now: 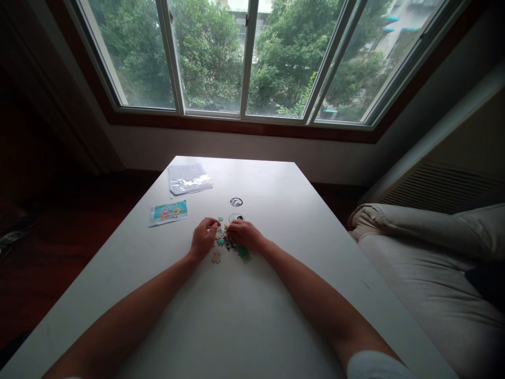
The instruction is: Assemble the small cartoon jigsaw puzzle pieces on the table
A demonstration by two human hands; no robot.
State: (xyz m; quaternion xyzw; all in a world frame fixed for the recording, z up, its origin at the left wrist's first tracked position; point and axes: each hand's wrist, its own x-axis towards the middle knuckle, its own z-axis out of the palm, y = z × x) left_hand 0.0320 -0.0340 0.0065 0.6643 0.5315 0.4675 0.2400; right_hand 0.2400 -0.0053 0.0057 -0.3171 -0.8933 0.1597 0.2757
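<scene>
A small heap of jigsaw puzzle pieces, green, red, dark and pale, lies on the white table between my hands. My left hand is at the heap's left side, its fingers curled in toward the thumb; whatever they hold is too small to make out. From the right, my right hand reaches over the heap with fingers bent down among the pieces, so its fingertips are partly hidden. Green pieces lie just below my right hand. Some beige pieces sit apart, nearer to me.
A colourful cartoon picture card lies to the left, with a clear plastic bag and papers behind it. Two round openings sit beyond my hands in the white table. A pale sofa stands along the right side.
</scene>
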